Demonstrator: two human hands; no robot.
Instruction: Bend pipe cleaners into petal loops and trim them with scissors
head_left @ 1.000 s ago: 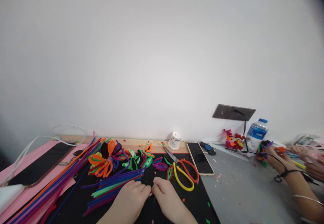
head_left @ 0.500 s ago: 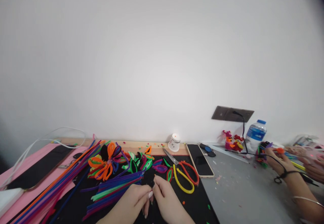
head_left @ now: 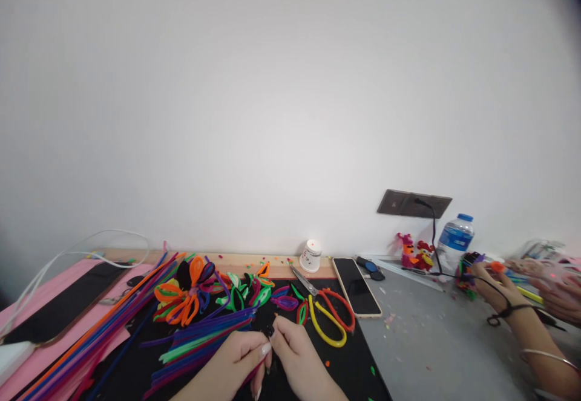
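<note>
Left hand (head_left: 238, 355) turned, stems (head_left: 197, 345) pointing away rightward

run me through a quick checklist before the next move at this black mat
1. Left hand and right hand close together over the mat: ok.
2. What the fingertips pinch: cannot tell, the fingers hide it.
3. Scissors lying uncovered beyond the right hand: ok.
4. Striped bundle of pipe cleaners beside the left hand: ok.
5. Mat free of scraps: not ok, an orange scrap lies on it.
</note>
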